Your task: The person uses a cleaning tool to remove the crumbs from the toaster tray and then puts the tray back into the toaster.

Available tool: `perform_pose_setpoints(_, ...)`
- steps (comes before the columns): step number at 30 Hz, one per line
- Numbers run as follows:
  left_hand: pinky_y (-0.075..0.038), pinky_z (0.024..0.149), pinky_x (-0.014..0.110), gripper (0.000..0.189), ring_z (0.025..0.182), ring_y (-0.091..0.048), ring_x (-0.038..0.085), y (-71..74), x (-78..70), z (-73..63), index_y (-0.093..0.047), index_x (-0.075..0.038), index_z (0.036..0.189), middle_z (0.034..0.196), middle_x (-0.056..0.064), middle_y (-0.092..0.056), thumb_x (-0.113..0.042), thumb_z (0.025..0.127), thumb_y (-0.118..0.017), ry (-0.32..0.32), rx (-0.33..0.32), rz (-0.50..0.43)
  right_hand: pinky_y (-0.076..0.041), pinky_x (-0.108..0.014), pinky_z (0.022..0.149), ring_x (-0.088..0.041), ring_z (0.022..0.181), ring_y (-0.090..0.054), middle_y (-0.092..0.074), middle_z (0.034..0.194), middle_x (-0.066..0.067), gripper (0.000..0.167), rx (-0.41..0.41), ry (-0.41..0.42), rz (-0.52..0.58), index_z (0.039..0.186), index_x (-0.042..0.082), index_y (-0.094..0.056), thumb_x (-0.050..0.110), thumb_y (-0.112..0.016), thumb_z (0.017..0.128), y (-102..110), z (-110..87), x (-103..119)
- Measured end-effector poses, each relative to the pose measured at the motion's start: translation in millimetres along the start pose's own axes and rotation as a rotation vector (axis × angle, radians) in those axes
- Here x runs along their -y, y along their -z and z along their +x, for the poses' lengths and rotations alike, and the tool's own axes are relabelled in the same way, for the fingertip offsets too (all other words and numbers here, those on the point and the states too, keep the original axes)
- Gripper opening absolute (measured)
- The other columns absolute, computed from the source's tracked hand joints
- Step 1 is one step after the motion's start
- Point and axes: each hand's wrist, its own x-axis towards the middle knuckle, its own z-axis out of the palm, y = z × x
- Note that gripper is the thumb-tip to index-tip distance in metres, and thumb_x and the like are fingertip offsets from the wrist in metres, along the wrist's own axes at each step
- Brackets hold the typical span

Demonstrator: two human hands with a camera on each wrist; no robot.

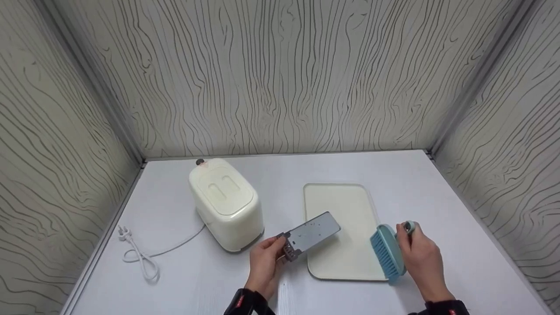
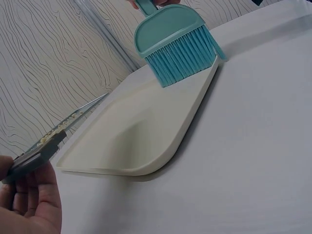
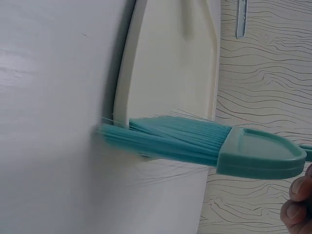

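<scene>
My left hand (image 1: 265,262) pinches the dark plastic end of a toaster's crumb tray (image 1: 316,229), a thin grey metal plate. Small pale crumbs (image 2: 54,132) lie on it in the left wrist view. The plate's far end is held over the left part of a shallow cream tray (image 1: 341,194) on the table. My right hand (image 1: 422,258) grips a teal hand brush (image 1: 393,249) by its handle. Its blue bristles (image 3: 170,139) touch the cream tray's right near corner and splay over the rim in the right wrist view.
A cream toaster (image 1: 232,210) with a lidded top stands left of the cream tray. Its white cord (image 1: 170,249) lies on the table, ending in a plug (image 1: 124,233) at the far left. Wood-patterned panels (image 1: 280,78) enclose the table's back and sides.
</scene>
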Motion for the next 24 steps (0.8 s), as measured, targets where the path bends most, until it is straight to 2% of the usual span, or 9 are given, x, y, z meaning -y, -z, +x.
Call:
perform_pose_setpoints(6, -0.058, 0.089, 0.035, 0.041, 0.100, -0.070, 0.020, -0.6, 1.0, 1.1, -0.056, 0.007, 0.130, 0.120, 0.018, -0.069, -0.015, 0.097, -0.068, 0.012, 0.001, -0.007, -0.034, -0.022, 0.045, -0.009, 0.053, -0.042, -0.053, 0.063, 0.001, 0.020, 0.058, -0.071, 0.006, 0.097, -0.002, -0.061, 0.017, -0.063, 0.102, -1.7, -3.0, -6.6)
perform_pose_setpoints(11, -0.058, 0.088, 0.033, 0.044, 0.100, -0.069, 0.019, -1.9, 1.3, 0.9, -0.056, 0.008, 0.131, 0.119, 0.017, -0.069, -0.017, 0.097, -0.069, 0.004, 0.003, 0.025, -0.033, -0.023, 0.045, -0.007, 0.052, -0.039, -0.050, 0.064, 0.002, 0.025, 0.099, -0.098, 0.026, 0.107, -0.005, -0.061, 0.020, -0.057, 0.105, 1.6, -4.7, -10.8)
perform_pose_setpoints(18, -0.058, 0.083, 0.031, 0.040, 0.095, -0.068, 0.018, -4.7, 1.1, 0.1, -0.059, 0.007, 0.128, 0.116, 0.016, -0.069, -0.017, 0.097, -0.069, 0.018, 0.017, 0.039, -0.031, -0.024, 0.043, -0.006, 0.050, -0.036, -0.044, 0.062, 0.002, 0.026, 0.020, -0.085, 0.056, 0.108, -0.008, -0.061, 0.017, -0.054, 0.106, 9.3, -2.9, -8.3)
perform_pose_setpoints(24, -0.058, 0.083, 0.031, 0.042, 0.095, -0.068, 0.018, -6.2, 1.0, -0.2, -0.058, 0.008, 0.128, 0.115, 0.016, -0.070, -0.018, 0.097, -0.070, 0.015, 0.024, 0.043, -0.032, -0.021, 0.044, -0.004, 0.053, -0.040, -0.049, 0.065, -0.002, 0.025, -0.046, -0.078, 0.120, 0.107, -0.007, -0.060, 0.016, -0.051, 0.107, 18.7, 6.6, -5.2)
